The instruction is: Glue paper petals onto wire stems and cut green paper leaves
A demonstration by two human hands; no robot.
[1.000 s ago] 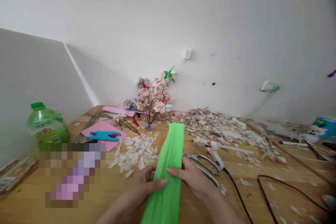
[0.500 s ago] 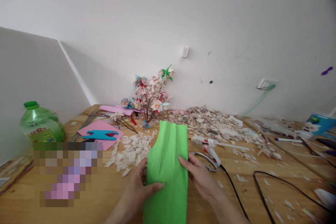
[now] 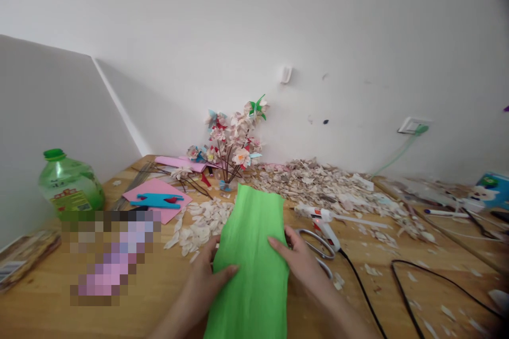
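A long strip of bright green crepe paper (image 3: 251,254) lies lengthwise on the wooden table (image 3: 397,296), running from the near edge toward the wall. My left hand (image 3: 207,278) grips its left edge, thumb on top and fingers beneath. My right hand (image 3: 304,265) holds the right edge, thumb pressed on the paper. Between my hands the strip is spread out wide.
Scissors (image 3: 316,246) and a white glue gun (image 3: 322,220) with a black cord (image 3: 401,286) lie right of the paper. Several pale paper petals (image 3: 202,222) lie to the left, a bigger heap (image 3: 318,185) behind. Paper flowers (image 3: 234,143) stand by the wall; pink card (image 3: 157,204) and a green bottle (image 3: 69,183) sit left.
The green paper has been unfolded from a narrow folded band into a wider sheet. My hands have moved apart to its two edges.
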